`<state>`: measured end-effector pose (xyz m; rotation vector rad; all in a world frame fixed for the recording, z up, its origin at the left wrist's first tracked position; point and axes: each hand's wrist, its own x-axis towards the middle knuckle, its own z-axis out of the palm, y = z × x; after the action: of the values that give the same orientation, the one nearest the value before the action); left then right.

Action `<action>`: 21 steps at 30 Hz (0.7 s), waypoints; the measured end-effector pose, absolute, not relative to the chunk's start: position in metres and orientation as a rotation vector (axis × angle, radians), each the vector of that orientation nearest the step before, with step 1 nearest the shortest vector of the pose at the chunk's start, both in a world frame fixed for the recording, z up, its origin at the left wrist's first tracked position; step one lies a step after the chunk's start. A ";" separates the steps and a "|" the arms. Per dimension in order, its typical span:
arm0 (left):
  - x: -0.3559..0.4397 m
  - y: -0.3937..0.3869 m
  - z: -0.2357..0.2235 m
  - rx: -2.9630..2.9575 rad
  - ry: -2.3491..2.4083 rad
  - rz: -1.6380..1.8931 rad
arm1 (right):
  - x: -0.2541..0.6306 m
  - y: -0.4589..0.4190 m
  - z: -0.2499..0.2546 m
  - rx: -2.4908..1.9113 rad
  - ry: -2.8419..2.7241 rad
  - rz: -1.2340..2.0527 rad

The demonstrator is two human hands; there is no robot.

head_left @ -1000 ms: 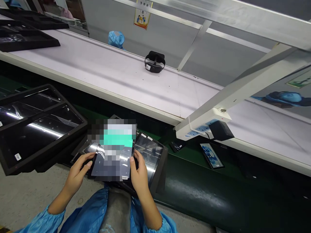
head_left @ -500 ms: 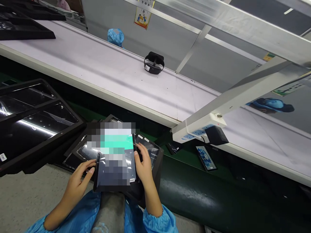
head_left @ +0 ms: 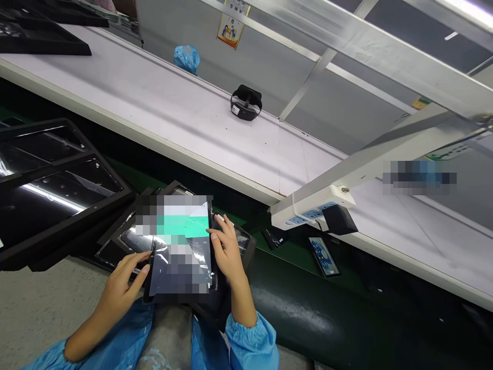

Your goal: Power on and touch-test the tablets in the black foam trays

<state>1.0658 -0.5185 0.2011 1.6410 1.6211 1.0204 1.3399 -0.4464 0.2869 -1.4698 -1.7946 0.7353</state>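
A tablet (head_left: 199,256) with a lit screen lies tilted over my lap, showing a bright green band and a dark keypad below it. Part of its screen is blurred out. My left hand (head_left: 120,288) grips its left edge between thumb and fingers. At the right side, my right hand (head_left: 228,253) has its fingers apart, with the index fingertip at the green band near the screen's edge. Beneath the tablet sits a black tray (head_left: 249,257) with other dark-screened tablets, partly hidden by the tablet and my hands.
Large black trays (head_left: 127,198) of dark screens lie to the left. A white shelf (head_left: 173,121) crosses ahead, bearing a black headset (head_left: 246,103). A power strip (head_left: 311,208) with a black plug hangs from a post. Another lit tablet (head_left: 323,256) rests on the green surface. Blue-capped people are beyond.
My right hand has shifted from the tablet's right edge, bringing its index finger over the screen. My left hand keeps its hold. The view has shifted slightly.
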 end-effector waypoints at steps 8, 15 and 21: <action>1.066 -0.518 0.196 1.653 1.631 1.039 | 1.345 -0.468 0.278 -1.513 -1.864 0.765; 1.067 -0.515 0.200 1.681 1.611 1.080 | 1.340 -0.453 0.274 -1.532 -1.830 0.743; 1.067 -0.519 0.195 1.679 1.648 1.052 | 1.329 -0.435 0.280 -1.512 -2.037 0.726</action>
<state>1.0668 -0.5189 0.1950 1.6787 1.6481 1.0520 1.3292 -0.4354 0.2797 -1.5122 -2.0373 0.7257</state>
